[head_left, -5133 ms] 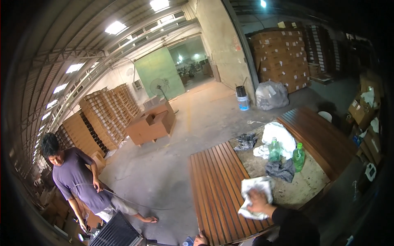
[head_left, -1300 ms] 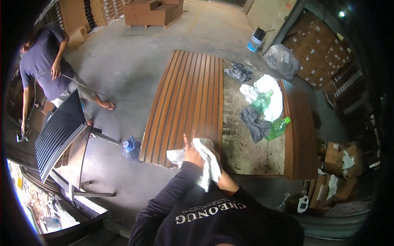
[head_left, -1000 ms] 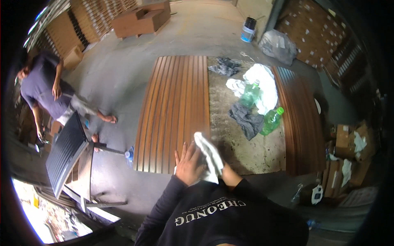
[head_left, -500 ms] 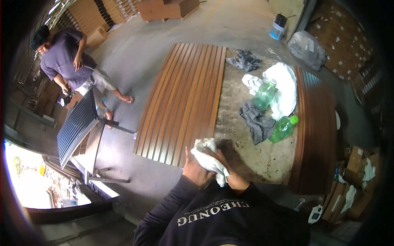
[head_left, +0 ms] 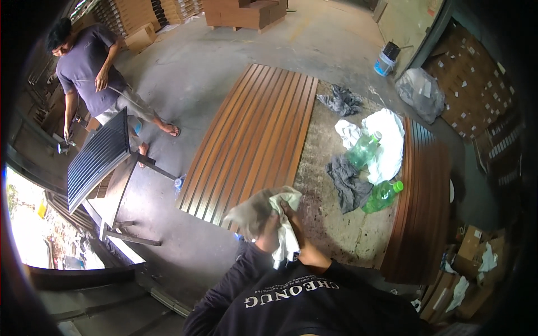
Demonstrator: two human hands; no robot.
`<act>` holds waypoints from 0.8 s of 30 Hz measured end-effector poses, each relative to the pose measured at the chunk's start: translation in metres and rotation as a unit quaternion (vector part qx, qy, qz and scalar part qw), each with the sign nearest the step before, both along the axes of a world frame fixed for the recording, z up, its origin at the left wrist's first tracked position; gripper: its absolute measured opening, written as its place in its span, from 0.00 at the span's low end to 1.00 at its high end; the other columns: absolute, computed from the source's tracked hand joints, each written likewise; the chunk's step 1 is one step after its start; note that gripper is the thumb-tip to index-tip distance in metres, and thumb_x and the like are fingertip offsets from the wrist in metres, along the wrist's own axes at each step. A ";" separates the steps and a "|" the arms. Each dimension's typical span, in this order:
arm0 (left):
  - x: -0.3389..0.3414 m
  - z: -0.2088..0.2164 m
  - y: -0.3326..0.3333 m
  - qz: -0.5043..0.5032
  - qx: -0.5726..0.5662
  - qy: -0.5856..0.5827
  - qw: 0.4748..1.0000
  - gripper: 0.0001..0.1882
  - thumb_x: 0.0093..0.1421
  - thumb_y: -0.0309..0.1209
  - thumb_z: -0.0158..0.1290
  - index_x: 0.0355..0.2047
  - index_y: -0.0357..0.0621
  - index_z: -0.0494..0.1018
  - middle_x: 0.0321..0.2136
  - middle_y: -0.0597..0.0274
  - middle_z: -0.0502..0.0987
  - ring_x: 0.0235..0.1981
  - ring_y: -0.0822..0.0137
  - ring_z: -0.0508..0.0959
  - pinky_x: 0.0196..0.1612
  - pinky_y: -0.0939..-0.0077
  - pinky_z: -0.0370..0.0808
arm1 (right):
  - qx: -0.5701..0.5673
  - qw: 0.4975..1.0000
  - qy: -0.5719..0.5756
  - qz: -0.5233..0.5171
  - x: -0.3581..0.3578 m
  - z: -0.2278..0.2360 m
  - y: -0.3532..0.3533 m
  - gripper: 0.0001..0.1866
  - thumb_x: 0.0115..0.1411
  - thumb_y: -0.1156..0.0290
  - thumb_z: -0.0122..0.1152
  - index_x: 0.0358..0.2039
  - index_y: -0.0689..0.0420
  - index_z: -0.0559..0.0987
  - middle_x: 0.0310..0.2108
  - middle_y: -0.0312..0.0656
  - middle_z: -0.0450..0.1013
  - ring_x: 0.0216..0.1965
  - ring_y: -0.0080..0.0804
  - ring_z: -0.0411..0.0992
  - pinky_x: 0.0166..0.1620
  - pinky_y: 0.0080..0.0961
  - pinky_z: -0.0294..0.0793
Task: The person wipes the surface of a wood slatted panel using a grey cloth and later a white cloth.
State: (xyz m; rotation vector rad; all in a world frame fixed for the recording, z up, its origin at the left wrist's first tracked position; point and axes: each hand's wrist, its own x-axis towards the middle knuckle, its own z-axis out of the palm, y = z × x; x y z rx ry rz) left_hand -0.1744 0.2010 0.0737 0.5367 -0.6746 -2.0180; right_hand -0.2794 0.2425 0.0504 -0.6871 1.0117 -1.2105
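A whitish cloth [head_left: 255,211] hangs spread out between my hands, over the near edge of a brown ribbed panel [head_left: 249,145]. My right hand [head_left: 295,227] is closed on the cloth, with a fold hanging down toward my shirt. My left hand [head_left: 269,235], smeared by motion and partly covered, also grips the cloth. The panel lies lengthwise on a stained worktop [head_left: 316,185], its slats running away from me. To the right are a grey rag [head_left: 344,178], a green bottle with a white cap [head_left: 361,151] and another with a green cap [head_left: 382,197].
More brown ribbed panels [head_left: 417,196] lie along the worktop's right side. A white cloth [head_left: 388,137] and a dark rag [head_left: 341,101] sit farther back. At left, a person [head_left: 92,73] stands by a dark ribbed panel [head_left: 100,159] on a stand, holding a tool.
The bunched cloth has opened out and swung left across my left hand. The person at left has lowered the tool beside the dark panel. My view has shifted slightly.
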 end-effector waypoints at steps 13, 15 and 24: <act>0.025 0.098 -0.024 -0.146 -0.546 -0.610 0.555 0.46 0.51 0.46 0.56 0.63 0.41 0.46 0.62 0.44 0.48 0.64 0.46 0.47 0.64 0.58 0.45 | 0.033 0.963 0.266 0.030 -0.022 -0.008 -0.005 0.25 0.66 0.64 0.39 0.61 0.61 0.55 0.58 0.46 0.56 0.61 0.36 0.53 0.60 0.30 0.52; 0.027 0.106 -0.032 -0.016 -0.533 -0.617 0.579 0.38 0.50 0.46 0.55 0.59 0.46 0.58 0.61 0.50 0.55 0.63 0.47 0.51 0.62 0.47 0.45 | -0.030 0.981 0.193 -0.023 -0.012 -0.021 -0.025 0.23 0.65 0.65 0.41 0.58 0.61 0.58 0.52 0.44 0.59 0.54 0.33 0.58 0.55 0.28 0.57; -0.021 0.004 -0.089 0.135 -0.570 -0.577 0.569 0.22 0.50 0.42 0.47 0.43 0.47 0.73 0.45 0.60 0.73 0.59 0.52 0.60 0.61 0.37 0.36 | -0.088 0.958 -0.233 -0.145 0.002 0.015 -0.062 0.24 0.65 0.63 0.41 0.59 0.60 0.58 0.48 0.37 0.62 0.47 0.22 0.62 0.51 0.20 0.61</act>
